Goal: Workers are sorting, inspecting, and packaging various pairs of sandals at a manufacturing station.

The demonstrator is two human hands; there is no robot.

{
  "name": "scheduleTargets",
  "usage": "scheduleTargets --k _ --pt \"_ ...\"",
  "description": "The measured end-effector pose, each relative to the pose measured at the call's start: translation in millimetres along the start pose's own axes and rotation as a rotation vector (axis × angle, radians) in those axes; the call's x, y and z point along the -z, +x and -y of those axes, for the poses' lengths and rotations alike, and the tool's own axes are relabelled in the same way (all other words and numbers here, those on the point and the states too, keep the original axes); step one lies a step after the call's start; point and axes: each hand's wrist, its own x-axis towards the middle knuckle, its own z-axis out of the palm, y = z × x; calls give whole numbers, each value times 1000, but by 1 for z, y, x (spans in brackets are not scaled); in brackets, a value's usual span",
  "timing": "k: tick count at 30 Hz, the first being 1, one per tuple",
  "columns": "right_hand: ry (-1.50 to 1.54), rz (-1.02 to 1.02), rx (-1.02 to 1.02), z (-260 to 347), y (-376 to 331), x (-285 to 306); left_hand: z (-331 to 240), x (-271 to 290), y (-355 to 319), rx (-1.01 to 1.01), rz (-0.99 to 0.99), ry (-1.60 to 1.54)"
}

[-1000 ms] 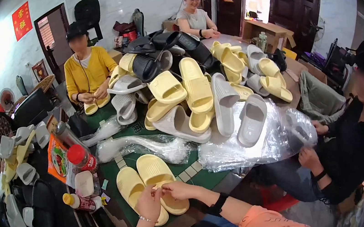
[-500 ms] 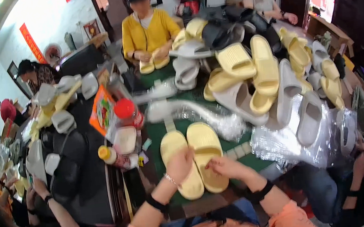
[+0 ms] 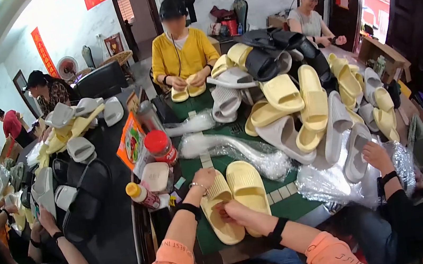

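Two pale yellow slippers [image 3: 236, 198], side by side on one green mat [image 3: 285, 205]. Left hand [image 3: 204, 178] grips the left slipper's far edge. Right hand [image 3: 233, 212] pinches between the pair.

Head view — looking steeply down, close over green table [image 3: 285, 205], fisheye-bent edges

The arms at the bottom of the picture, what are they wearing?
Both arms have short salmon-orange sleeves with small dark lettering near the hems. Each forearm carries a black band just behind the wrist. The left hand also has a thin silvery bracelet. The right hand is bare, with no glove.
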Motion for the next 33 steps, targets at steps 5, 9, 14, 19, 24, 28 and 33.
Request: scheduleTargets --k 5,9,14,19,24,28,33 --pt "-74 -136 285 -5 52 -6 6 -12 9 -257 119 394" --pt "-335 -405 1164 -24 106 0 -2 -8 23 -465 242 775" --pt "-58 -253 563 2 50 -29 20 4 17 -485 175 476" --pt "6 -267 335 -1 45 -11 -13 0 0 26 196 -345" --pt "-290 250 183 11 -51 18 21 -10 7 -34 -124 -333" --pt "-984 -146 433 14 -115 70 5 -10 18 20 -168 -328" --pt "-1206 -396 460 30 -151 65 -6 10 18 59 -114 -843"
